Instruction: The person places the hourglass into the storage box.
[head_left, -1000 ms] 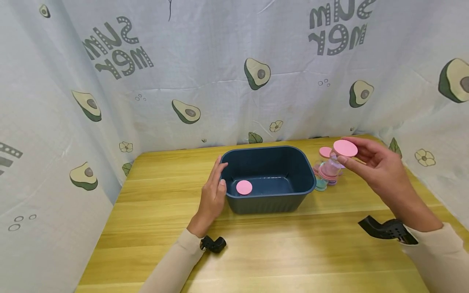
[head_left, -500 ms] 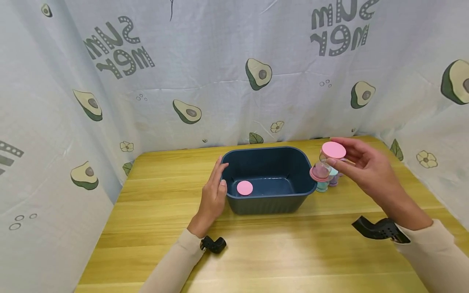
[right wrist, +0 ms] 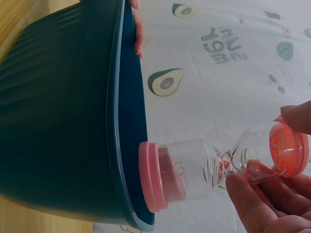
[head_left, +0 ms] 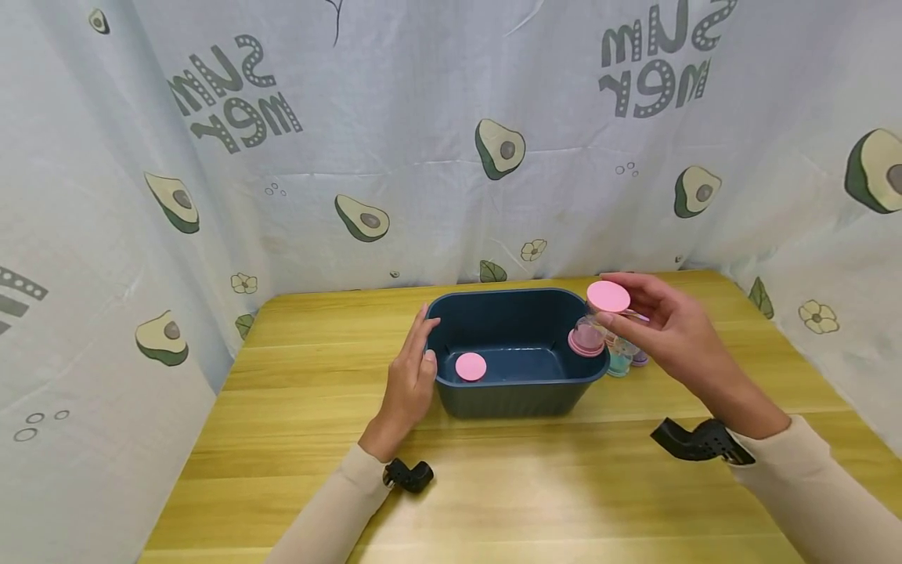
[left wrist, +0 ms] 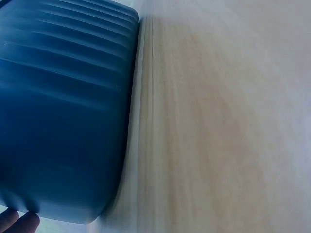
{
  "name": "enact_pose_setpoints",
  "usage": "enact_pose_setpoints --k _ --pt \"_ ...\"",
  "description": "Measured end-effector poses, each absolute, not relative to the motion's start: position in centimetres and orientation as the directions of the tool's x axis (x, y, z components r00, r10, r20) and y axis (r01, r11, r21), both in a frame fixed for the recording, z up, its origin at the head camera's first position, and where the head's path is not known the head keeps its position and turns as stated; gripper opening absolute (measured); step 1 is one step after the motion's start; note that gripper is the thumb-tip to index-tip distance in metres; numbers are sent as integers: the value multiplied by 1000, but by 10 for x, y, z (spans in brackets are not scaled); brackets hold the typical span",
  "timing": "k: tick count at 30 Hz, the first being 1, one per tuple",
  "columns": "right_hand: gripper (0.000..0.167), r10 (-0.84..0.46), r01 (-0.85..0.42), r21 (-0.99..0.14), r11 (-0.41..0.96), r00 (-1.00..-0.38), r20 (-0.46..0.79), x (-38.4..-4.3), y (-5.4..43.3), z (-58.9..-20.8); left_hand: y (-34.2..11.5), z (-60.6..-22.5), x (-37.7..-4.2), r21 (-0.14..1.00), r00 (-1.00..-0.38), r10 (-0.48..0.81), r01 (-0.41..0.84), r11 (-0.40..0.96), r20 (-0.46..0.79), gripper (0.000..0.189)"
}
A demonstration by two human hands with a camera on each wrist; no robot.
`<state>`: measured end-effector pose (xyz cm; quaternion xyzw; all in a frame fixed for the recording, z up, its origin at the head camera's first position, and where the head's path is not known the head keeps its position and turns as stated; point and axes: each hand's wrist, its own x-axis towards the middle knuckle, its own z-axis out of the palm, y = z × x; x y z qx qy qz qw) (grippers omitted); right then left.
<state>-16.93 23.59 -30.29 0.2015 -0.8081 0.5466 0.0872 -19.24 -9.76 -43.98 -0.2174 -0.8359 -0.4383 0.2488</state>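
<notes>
In the head view my right hand pinches a sand timer with pink end caps, clear glass bulbs and pink sand. It is nearly upright, its lower cap over the right end of a dark blue bin. The right wrist view shows fingers and thumb around its upper bulb and cap. My left hand rests against the bin's left end, fingers mostly straight, fingertips at the rim. Inside the bin, at the front left, stands another sand timer, its pink cap facing up.
Several more sand timers, including a teal one and a purple one, stand right of the bin, partly hidden by my right hand. The wooden table meets a white curtain with avocado prints at the back.
My right hand has carried the pink sand timer leftward, from above the other timers to over the bin's right end. The left hand has stayed at the bin.
</notes>
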Motion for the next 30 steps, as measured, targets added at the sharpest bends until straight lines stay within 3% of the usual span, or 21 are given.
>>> enact_pose_setpoints --k 13,23,30 --pt "48 -305 -421 -880 219 -886 348 -179 217 -312 -97 -440 -194 631 -781 147 585 509 606 51" --pt "49 -311 -413 -857 309 -895 319 -184 203 -323 -96 -440 -193 627 -780 147 586 513 608 51" --pt "48 -353 -376 -892 250 -894 278 -187 192 -332 -97 -440 -191 631 -781 143 585 509 608 51"
